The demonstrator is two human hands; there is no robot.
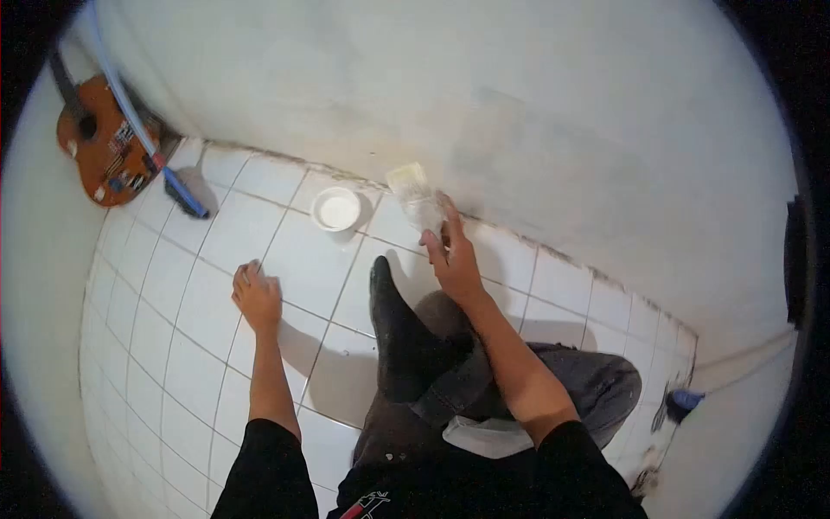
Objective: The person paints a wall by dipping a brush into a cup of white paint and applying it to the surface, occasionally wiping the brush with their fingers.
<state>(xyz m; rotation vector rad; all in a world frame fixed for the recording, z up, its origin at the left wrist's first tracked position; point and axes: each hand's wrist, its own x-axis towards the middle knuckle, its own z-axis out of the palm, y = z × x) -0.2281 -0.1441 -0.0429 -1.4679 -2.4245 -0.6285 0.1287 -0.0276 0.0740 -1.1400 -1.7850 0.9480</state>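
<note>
My right hand (456,259) is wrapped round the handle of a wide paintbrush (413,192), whose pale bristles point up and left near the foot of the wall. To the left of the brush, a small white tub (335,209) with white contents stands on the tiles. My left hand (257,296) rests low over the tiled floor, fingers curled but apart, with nothing seen in it.
A guitar (108,143) leans in the left corner beside a blue-handled broom (183,192). The stained wall (519,104) rises ahead. My sock-covered foot (402,337) and crossed legs are below. A blue brush-like item (685,402) lies at the right.
</note>
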